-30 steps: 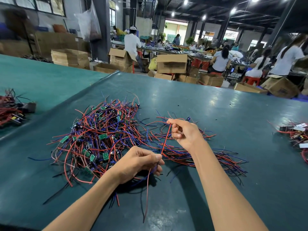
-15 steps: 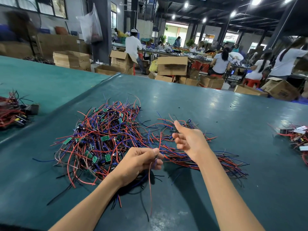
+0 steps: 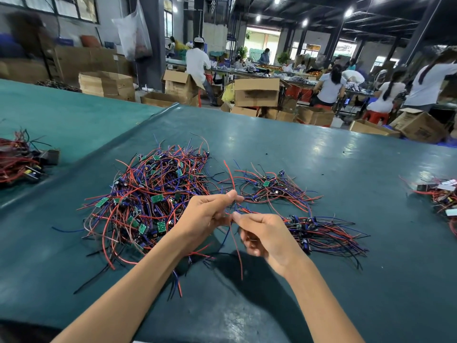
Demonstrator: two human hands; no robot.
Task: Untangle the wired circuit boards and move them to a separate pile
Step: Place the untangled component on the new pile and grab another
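Observation:
A big tangled heap of small green circuit boards with red, blue and black wires (image 3: 150, 201) lies on the dark green table, left of centre. A smaller, flatter pile of wired boards (image 3: 304, 219) lies to its right. Both hands are raised over the gap between the piles. My left hand (image 3: 207, 216) pinches a red wire (image 3: 230, 174) that sticks up above its fingertips. My right hand (image 3: 267, 236) pinches wires right beside it, and a red wire hangs down from between the hands. Any board on these wires is hidden by the fingers.
Another bundle of wired parts (image 3: 22, 162) sits at the table's left edge, and one more (image 3: 442, 196) at the right edge. Bare green table surface (image 3: 272, 305) lies in front of the hands. Cardboard boxes (image 3: 257, 91) and several workers stand beyond the far edge.
My right hand has come down and left to meet the left hand and now pinches the wires. The left hand has lifted slightly, and the red wire now points upward.

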